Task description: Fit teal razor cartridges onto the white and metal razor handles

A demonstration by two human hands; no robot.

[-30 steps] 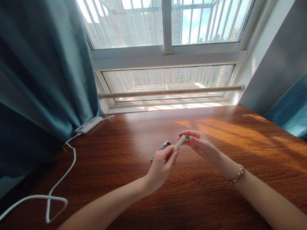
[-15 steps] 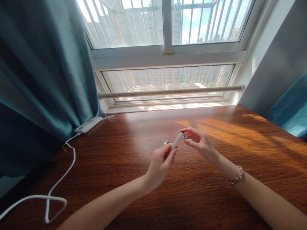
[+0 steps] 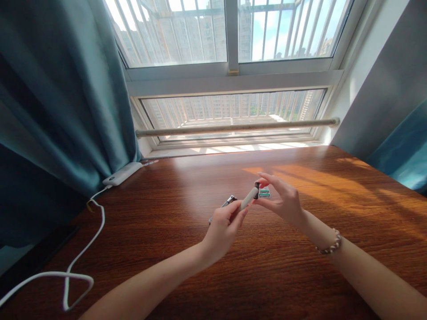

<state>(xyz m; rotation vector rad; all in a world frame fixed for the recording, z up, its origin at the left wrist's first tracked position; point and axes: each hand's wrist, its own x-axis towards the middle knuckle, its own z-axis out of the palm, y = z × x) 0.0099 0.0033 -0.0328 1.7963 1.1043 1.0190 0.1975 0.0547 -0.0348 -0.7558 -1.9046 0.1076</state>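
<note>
My left hand point(image 3: 222, 229) is closed around the pale handle of a white razor point(image 3: 248, 198), which slants up to the right. Across the handle's upper end sits a dark razor head point(image 3: 256, 190). My right hand point(image 3: 282, 195) has its thumb and fingertips at the two ends of this head, pinching it. Just behind my right fingers, a small tray with green strips point(image 3: 264, 193) lies on the table, partly covered. Beyond my left fingers is a silver-and-black metal object point(image 3: 229, 201), half hidden by the hand.
The brown wooden table point(image 3: 160, 249) reaches to the window sill. At its back left lies a white power bank point(image 3: 123, 174) with a white cable point(image 3: 103, 218) looping to the front. A blue curtain point(image 3: 76, 89) hangs at the left. A rail point(image 3: 233, 128) crosses the window.
The dark head has turned more upright at the handle's end. My right fingers have spread to its top and bottom, and more of the green-striped tray shows.
</note>
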